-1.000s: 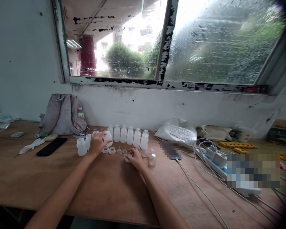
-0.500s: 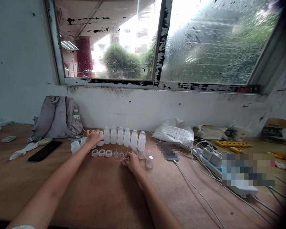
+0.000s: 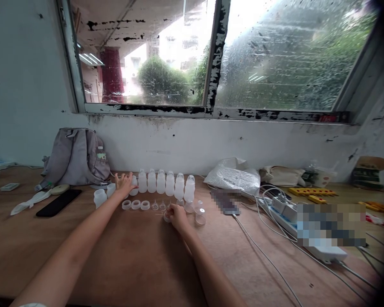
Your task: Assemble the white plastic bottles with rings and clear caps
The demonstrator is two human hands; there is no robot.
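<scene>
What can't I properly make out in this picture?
All in the head view:
- Small clear part: mostly covered by the right hand.
- Whatever is directly behind the left hand: hidden by that hand.
- Whatever is over part of the power strip: pixelated.
- Left arm: cut off by the bottom edge.

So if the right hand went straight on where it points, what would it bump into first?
Probably one of the small clear pointed pieces just beyond the right hand, in front of the bottles; depth is hard to judge.
</scene>
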